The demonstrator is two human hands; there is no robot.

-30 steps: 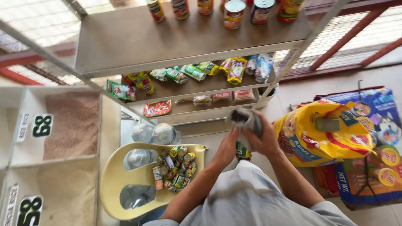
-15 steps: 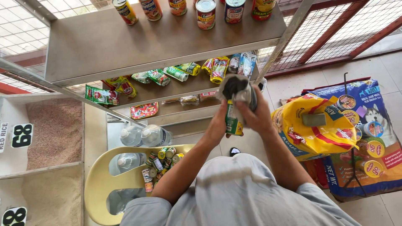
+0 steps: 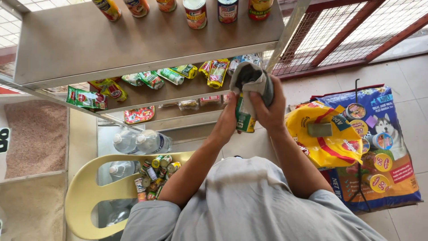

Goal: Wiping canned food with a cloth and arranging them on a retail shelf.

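My left hand grips a green-labelled can from its left side. My right hand presses a grey cloth over the top of that can. Both hands are raised in front of the lower metal shelf, which holds green, yellow and red sachets. The top shelf above carries a row of upright cans.
A yellow plastic chair at lower left holds several small cans. Water bottles lie on the floor beneath the shelves. Large pet food bags lie on the tiled floor at right. Grain bins stand at left.
Both hands rose together with the can and cloth, from above the chair up to the level of the lower shelf. The cloth stays on the can's top.
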